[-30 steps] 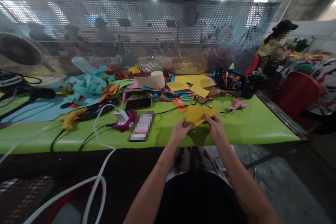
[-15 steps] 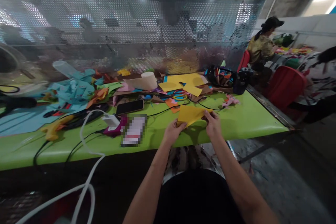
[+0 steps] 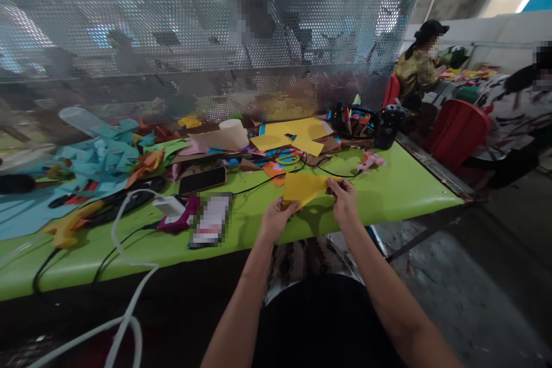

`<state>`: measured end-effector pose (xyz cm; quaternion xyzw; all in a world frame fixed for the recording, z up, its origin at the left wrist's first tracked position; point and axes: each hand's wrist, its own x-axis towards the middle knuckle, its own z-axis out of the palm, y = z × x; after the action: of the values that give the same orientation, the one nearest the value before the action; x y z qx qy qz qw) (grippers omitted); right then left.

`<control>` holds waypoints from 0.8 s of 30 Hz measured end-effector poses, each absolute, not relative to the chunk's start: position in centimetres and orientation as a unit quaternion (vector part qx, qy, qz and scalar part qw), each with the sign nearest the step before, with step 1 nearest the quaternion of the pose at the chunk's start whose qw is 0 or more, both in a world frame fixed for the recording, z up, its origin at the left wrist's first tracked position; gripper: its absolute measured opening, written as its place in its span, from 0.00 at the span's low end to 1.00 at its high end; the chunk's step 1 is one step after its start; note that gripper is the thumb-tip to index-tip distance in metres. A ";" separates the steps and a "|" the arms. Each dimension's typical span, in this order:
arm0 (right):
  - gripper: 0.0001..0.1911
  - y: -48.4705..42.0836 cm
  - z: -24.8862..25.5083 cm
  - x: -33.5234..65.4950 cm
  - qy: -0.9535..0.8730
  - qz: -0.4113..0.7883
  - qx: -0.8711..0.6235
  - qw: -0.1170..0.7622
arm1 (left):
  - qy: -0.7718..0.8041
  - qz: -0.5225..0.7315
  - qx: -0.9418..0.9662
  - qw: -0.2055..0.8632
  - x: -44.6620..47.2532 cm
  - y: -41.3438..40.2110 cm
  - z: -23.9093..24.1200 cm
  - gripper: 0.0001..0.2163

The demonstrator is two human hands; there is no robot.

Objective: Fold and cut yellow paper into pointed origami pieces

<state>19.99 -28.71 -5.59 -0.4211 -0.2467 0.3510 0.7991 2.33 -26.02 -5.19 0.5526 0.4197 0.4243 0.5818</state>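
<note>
A piece of yellow paper (image 3: 303, 187) is held just above the green tabletop, near its front edge. My left hand (image 3: 276, 219) pinches the paper's lower left corner, thumb on top. At the paper's right end, my right hand (image 3: 344, 195) grips the tip between thumb and fingers. Behind the paper lie an orange paper scrap (image 3: 275, 171) and yellow-handled scissors (image 3: 288, 159). More yellow sheets (image 3: 297, 128) rest on a pile farther back.
On the left lie two phones (image 3: 202, 180), a purple power socket (image 3: 180, 219) with a white plug, and a yellow glue gun (image 3: 71, 227). Cables cross the green table (image 3: 409, 184). A perforated metal screen (image 3: 172, 69) stands behind. Red chairs (image 3: 459, 132) and people are at right.
The view has turned slightly, so the table things sit farther left. Both hands keep hold of the yellow paper, which shows at a slightly different angle.
</note>
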 end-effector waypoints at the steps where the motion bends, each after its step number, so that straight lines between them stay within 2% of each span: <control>1: 0.19 -28.7 -5.6 20.0 -0.247 0.350 -0.422 0.799 | 0.421 0.423 0.553 0.581 2.3 -26.0 -5.2 0.24; 24: 0.15 -28.6 -5.9 20.5 -0.212 0.304 -0.409 0.834 | 0.430 0.417 0.558 0.574 2.3 -26.0 -5.2 0.23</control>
<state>20.51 -28.59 -5.88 -0.4095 -0.2116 0.3044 0.8336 2.28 -26.00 -5.21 0.5581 0.4299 0.4173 0.5741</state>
